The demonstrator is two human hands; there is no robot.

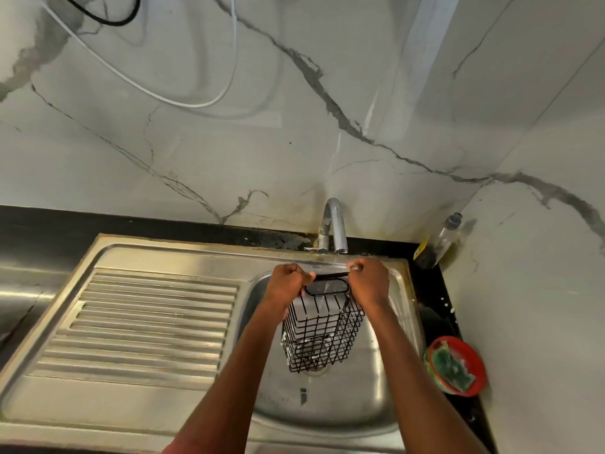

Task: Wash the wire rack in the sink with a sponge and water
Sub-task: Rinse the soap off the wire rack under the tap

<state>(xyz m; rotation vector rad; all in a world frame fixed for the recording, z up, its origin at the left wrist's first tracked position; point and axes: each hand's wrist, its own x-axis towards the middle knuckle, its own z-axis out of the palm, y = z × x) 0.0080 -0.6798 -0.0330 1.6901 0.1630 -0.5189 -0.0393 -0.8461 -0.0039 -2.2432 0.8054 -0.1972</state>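
My left grip (285, 283) and right grip (368, 281) clenched on rack (322, 335) top at frame centre, long axis hanging down into sink (327, 404), tap (334, 224) above, black surface (39, 224), marble wall (196, 152)

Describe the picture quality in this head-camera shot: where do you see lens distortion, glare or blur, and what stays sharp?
Head view: wide-angle distortion bows the black counter edge and splays the marble wall; glare streaks the ribbed steel drainboard and the steel sink basin; the black wire rack, gripped by the left hand and right hand, stays fairly sharp; the thin water stream under the chrome tap is faint.
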